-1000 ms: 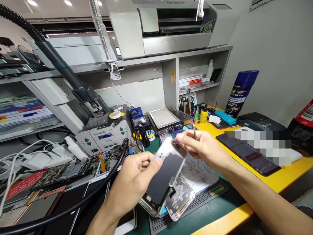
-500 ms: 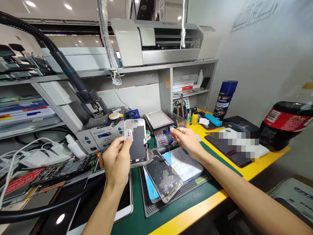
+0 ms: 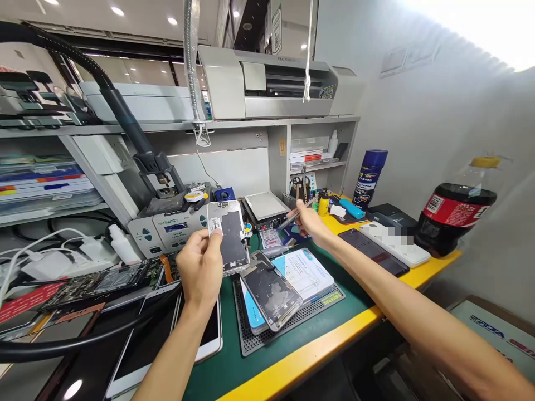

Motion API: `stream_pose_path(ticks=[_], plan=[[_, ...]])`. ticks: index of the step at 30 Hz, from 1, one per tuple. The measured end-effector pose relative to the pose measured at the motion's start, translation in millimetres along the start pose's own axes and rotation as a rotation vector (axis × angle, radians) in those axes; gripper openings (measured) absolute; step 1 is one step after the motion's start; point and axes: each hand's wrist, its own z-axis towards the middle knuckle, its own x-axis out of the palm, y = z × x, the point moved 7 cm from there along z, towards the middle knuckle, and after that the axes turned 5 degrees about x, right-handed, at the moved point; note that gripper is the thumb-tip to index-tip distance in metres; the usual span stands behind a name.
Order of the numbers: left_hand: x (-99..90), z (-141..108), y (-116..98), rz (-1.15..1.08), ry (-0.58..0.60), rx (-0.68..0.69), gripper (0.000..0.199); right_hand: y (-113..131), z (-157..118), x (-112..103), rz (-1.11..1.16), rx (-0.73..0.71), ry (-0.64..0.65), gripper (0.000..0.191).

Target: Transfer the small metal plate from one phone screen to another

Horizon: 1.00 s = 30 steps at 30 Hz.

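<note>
Phone screen (image 3: 229, 239): black-backed, silver-edged | left fingers (image 3: 214, 238): pinching it | right fingers (image 3: 301, 214): gripping tool

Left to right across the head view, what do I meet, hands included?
White plastic squeeze bottle, left hand holding a silver-and-black phone part, right hand holding a slim tool, tall blue aerosol can, dark drink bottle with red label.

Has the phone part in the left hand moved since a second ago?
Yes: the phone part has moved left and away, from over the grey mat to its far left corner.
</note>
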Motion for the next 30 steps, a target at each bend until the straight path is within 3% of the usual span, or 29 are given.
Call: stream_pose_path(ticks=[6,11,19,24,30], plan=[[1.0,-1.0,1.5,0.007,0.022,-0.005,0.026,-20.7,9.1,19.8,-0.032,0.189,0.142,0.025],[11.0,-6.2,3.0,-0.033,0.133,-0.047,0.026,-24.6,8.0,17.1,-0.123,0.229,0.226,0.023],[14.1,-8.9,1.2,-0.042,0.176,-0.065,0.026,-24.9,0.0,-2.3,-0.488,0.056,0.228,0.018],[18.0,-11.7,3.3,-0.062,0.224,-0.067,0.026,-16.2,-2.6,-1.3,-0.704,-0.056,0.249,0.017],[28.2,-17.3,-3.1,-0.102,0.31,-0.038,0.026,7.3,-16.5,7.6,-0.654,-0.173,0.281,0.017]])
